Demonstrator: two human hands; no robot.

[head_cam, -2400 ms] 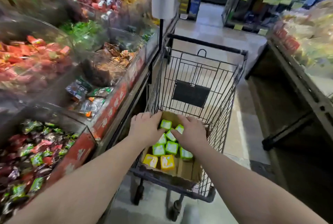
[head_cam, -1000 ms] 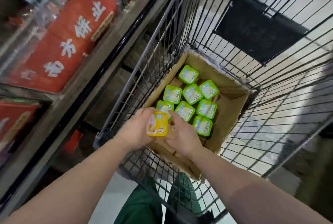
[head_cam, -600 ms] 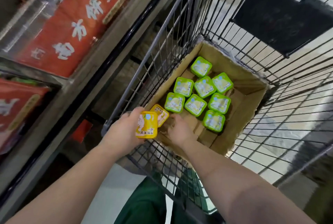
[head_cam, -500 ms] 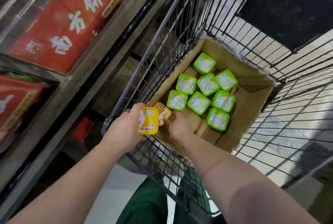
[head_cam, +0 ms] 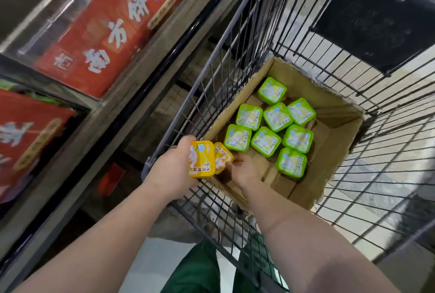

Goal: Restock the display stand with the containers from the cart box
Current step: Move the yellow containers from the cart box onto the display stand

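The step in hand is the pick-up from the cart box: the left hand [head_cam: 173, 170] holds one yellow container [head_cam: 202, 162] upright above the cart's near-left rim, its grip curled round the tub with fingertips over the top edge. The right hand [head_cam: 244, 171] is down inside the cardboard box [head_cam: 329, 170], at its near-left corner, fingers curled onto a second yellow container [head_cam: 222, 157] that lies tilted against the box wall; how firmly they have it I cannot tell, as the hand's back hides the fingertips.

Eight green containers [head_cam: 266, 141] sit lids-up on the box floor, packed touching one another from the middle toward the far-left corner. The right side and near-right corner of the box floor are bare cardboard.

The next move, as I judge it, calls for lifting the second yellow tub straight up past the box wall and the wire rim of the cart [head_cam: 211, 71], then carrying both to the display stand [head_cam: 131, 76] just beside the cart on the left. The near-left corner is tight: box wall, cart wires and the left hand all crowd it, so the tub could catch on the rim. There is open room above the box and toward its right side. The stand's red front panels [head_cam: 110, 26] show, but the bin meant for these tubs is not in view.
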